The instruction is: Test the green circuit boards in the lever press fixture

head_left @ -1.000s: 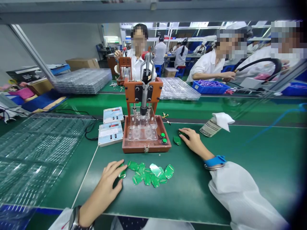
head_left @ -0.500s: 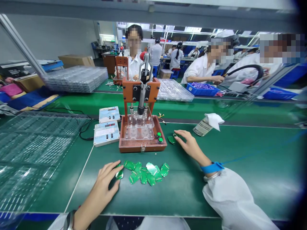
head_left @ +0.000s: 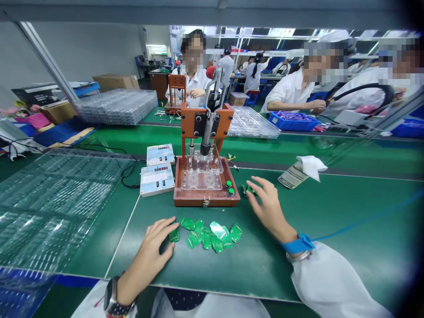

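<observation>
Several green circuit boards lie in a loose cluster on the green table, in front of the orange and brown press fixture. My left hand is at the cluster's left end, its fingers apart beside a single board. To the right of the fixture, my right hand is spread by a few more green boards, which its fingers partly hide. The fixture has a clear plastic plate, two green buttons and an upright lever with a red knob.
Two meter boxes with cables stand left of the fixture. Clear trays lie at the left. A labelled container with white tissue stands right. Beyond a ledge, co-workers in white sit near blue bins.
The view has shifted, moving the scene rightward. My right hand's fingers have opened beside the boards on the right. My left hand stays beside the leftmost board.
</observation>
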Tool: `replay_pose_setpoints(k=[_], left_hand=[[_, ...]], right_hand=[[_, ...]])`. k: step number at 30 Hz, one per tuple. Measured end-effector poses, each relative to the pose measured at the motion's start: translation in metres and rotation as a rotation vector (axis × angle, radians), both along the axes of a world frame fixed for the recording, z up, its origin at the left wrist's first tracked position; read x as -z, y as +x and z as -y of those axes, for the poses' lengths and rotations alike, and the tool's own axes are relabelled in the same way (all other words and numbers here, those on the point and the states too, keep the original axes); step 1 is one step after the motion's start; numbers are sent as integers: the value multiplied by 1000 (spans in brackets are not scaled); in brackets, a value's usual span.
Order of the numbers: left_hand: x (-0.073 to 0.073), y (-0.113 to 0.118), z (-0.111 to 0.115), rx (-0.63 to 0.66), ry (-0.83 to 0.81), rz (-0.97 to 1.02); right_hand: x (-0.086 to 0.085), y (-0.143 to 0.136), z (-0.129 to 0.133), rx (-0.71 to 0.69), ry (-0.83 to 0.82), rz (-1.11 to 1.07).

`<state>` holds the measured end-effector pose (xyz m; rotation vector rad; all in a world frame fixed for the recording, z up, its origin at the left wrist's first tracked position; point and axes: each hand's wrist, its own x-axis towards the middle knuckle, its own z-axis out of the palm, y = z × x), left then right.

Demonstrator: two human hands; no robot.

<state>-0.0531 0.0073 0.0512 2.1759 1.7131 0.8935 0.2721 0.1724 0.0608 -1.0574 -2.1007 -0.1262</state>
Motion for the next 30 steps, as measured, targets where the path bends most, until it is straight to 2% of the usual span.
replay_pose_setpoints(k=[2, 3, 4, 6, 9, 12, 16, 18, 20, 23, 26, 28, 30], left_hand=[[-5, 0, -1, -17, 30, 30], [-8, 0, -2, -26, 42, 49], [-12, 0, -3, -37, 56, 69], [-23, -1, -9, -63, 85, 108], [-39, -4, -26, -82, 105, 168], [-52, -7, -53, -27, 85, 266], [-65, -8, -88, 100, 39, 379], [-70, -8, -101, 148, 14, 378], [-74, -6, -112, 193, -28, 365], [-78, -1, -124, 261, -76, 341], [-77, 7, -130, 281, -64, 327], [-73, 14, -129, 222, -13, 294], [-68, 20, -127, 108, 67, 193]], right_hand=[[-15, -28, 27, -285, 136, 28], [-20, -44, 40, -425, 127, 76], [-24, -60, 53, -511, 70, 135], [-25, -91, 71, -544, -90, 252], [-20, -124, 79, -469, -239, 381], [-18, -136, 78, -454, -287, 384], [-25, -127, 78, -492, -316, 116], [-31, -118, 73, -436, -261, -49], [-35, -109, 61, -320, -183, -155], [-41, -103, 34, -141, -127, -171], [-46, -108, 12, -13, -143, -88], [-49, -113, 5, 44, -153, -9], [-52, -117, 1, 59, -160, 43]])
